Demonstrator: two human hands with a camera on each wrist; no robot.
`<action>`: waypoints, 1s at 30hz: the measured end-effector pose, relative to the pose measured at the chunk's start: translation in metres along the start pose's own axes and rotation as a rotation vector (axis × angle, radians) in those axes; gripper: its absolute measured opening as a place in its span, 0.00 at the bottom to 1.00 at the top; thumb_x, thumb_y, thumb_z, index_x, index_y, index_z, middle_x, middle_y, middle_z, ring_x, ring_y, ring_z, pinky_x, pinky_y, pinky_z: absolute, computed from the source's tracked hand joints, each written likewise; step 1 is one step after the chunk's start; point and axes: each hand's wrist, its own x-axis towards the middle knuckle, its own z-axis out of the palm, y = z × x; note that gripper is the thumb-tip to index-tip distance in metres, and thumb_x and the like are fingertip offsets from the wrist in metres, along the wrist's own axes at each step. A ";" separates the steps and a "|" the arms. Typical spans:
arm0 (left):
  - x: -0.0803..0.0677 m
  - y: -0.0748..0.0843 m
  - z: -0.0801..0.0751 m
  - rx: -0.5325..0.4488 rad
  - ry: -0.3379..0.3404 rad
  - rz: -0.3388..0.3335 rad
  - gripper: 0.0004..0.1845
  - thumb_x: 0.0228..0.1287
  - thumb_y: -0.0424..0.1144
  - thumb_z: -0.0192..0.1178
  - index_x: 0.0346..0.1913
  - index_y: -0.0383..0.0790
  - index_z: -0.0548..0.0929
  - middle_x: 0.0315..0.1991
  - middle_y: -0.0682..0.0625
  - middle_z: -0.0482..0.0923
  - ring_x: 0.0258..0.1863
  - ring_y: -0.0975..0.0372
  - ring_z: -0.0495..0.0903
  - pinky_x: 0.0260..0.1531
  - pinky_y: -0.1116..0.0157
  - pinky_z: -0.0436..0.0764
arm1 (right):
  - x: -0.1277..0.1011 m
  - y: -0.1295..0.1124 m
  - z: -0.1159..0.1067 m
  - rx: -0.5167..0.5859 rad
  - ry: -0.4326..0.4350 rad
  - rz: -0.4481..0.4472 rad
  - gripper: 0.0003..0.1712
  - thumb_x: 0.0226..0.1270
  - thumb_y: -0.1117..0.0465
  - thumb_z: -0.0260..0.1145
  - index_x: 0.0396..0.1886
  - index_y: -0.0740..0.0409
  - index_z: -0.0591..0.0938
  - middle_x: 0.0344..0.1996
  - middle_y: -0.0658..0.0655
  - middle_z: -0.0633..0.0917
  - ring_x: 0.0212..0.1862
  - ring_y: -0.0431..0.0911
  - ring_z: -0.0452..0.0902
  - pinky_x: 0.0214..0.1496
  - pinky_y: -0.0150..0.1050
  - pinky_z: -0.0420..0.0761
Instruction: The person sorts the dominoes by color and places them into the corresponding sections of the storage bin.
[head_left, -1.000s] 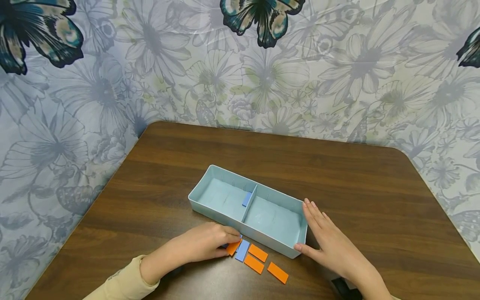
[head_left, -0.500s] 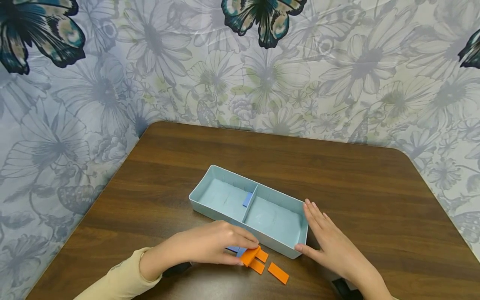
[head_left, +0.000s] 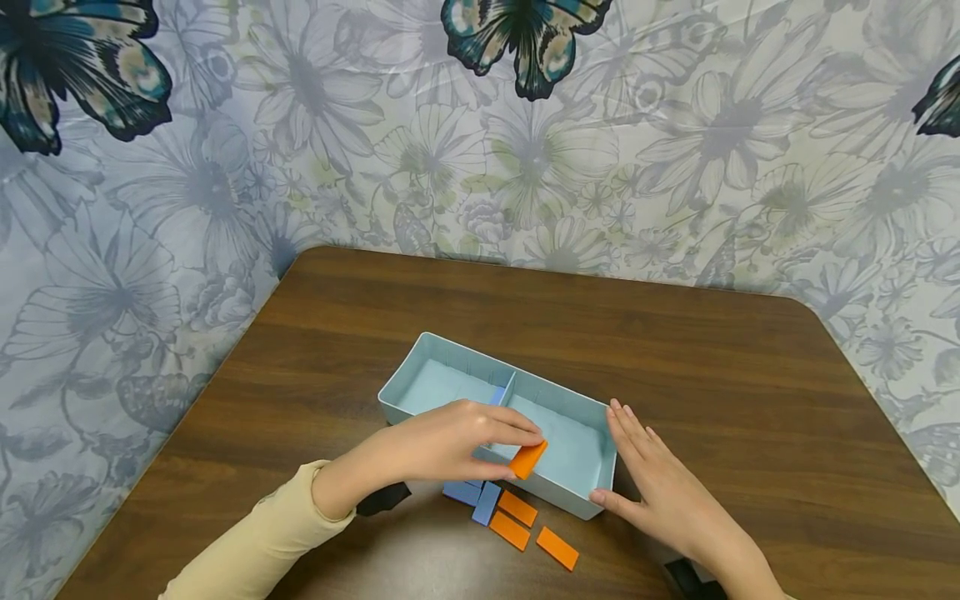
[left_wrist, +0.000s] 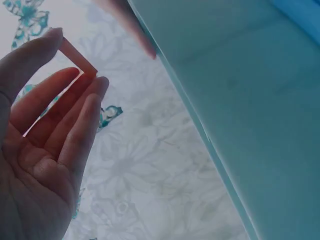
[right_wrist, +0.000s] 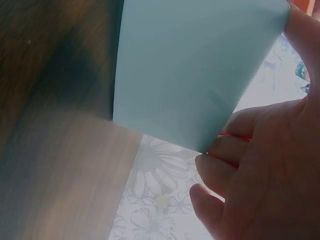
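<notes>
Pinching an orange tile (head_left: 528, 459) between thumb and fingertips, the left hand (head_left: 442, 442) hovers over the near wall of the box (head_left: 577, 502), at its right compartment. Just below on the surface (head_left: 675, 350) lie loose tiles (head_left: 510, 518), orange and blue, close to the front edge. Flat and relaxed, the right hand (head_left: 660, 483) rests against the box's right end, holding nothing.

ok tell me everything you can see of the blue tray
The tray is a long, shallow, pale blue box, plastic by its look, open on top. A cross wall splits it into two compartments. It sits askew on the brown table. A small blue tile leans by the divider. The right hand rests flat against its right end; the left hand holds an orange tile over the right compartment.
</notes>
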 end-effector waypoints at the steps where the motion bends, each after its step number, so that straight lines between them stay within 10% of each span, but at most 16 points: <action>1: 0.002 -0.002 0.000 0.012 0.001 -0.012 0.23 0.60 0.39 0.65 0.57 0.35 0.78 0.56 0.50 0.75 0.53 0.65 0.74 0.50 0.76 0.69 | 0.000 0.000 0.000 0.000 0.002 -0.002 0.53 0.62 0.36 0.58 0.74 0.59 0.46 0.73 0.55 0.45 0.71 0.51 0.42 0.69 0.37 0.38; 10: 0.022 -0.023 0.005 0.162 -0.021 -0.116 0.20 0.59 0.38 0.66 0.54 0.37 0.80 0.53 0.50 0.77 0.51 0.63 0.75 0.49 0.73 0.71 | 0.000 0.001 0.000 -0.005 -0.006 0.005 0.54 0.62 0.35 0.58 0.74 0.59 0.46 0.73 0.54 0.45 0.71 0.51 0.42 0.69 0.38 0.39; 20: 0.039 -0.042 0.021 0.305 -0.124 -0.177 0.08 0.54 0.37 0.69 0.29 0.47 0.78 0.37 0.57 0.78 0.34 0.67 0.75 0.33 0.75 0.73 | -0.001 0.001 0.003 -0.009 0.032 -0.027 0.53 0.62 0.37 0.60 0.74 0.60 0.47 0.73 0.56 0.47 0.71 0.51 0.43 0.69 0.36 0.38; 30: 0.053 -0.041 0.029 0.545 -0.268 -0.173 0.05 0.57 0.40 0.67 0.34 0.46 0.83 0.31 0.56 0.75 0.30 0.66 0.76 0.29 0.74 0.74 | -0.001 0.002 0.004 -0.012 0.038 -0.034 0.53 0.62 0.38 0.61 0.74 0.61 0.48 0.73 0.55 0.47 0.71 0.52 0.44 0.69 0.39 0.41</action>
